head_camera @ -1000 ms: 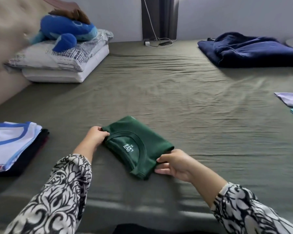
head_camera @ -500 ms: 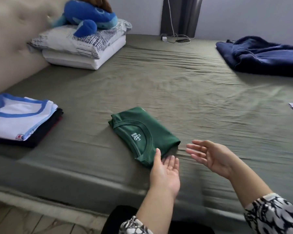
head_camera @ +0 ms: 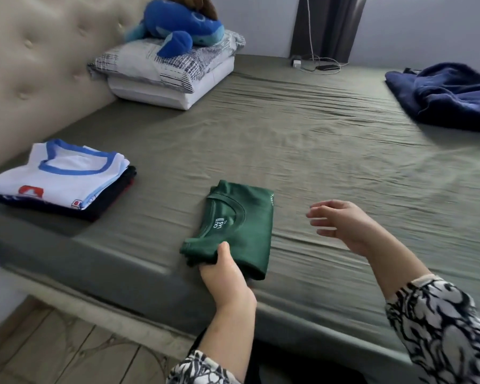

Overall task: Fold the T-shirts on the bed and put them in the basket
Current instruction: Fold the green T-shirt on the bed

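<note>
The bed [head_camera: 302, 139] runs wide before me, its near edge just under my arms. At its left edge sits the stack [head_camera: 61, 184] of folded shirts, white one on top, well apart from everything else. The green shirt [head_camera: 239, 225] lies folded near the near edge, its long axis running from that edge away toward the far side, collar facing up. My left hand [head_camera: 225, 275] is at the shirt's near end, thumb on top and fingers tucked under, gripping it. My right hand [head_camera: 341, 223] hovers just right of the shirt, loose, holding nothing. The stack lies to the left, so I judge the left hand better placed to carry the shirt. I see no basket.
</note>
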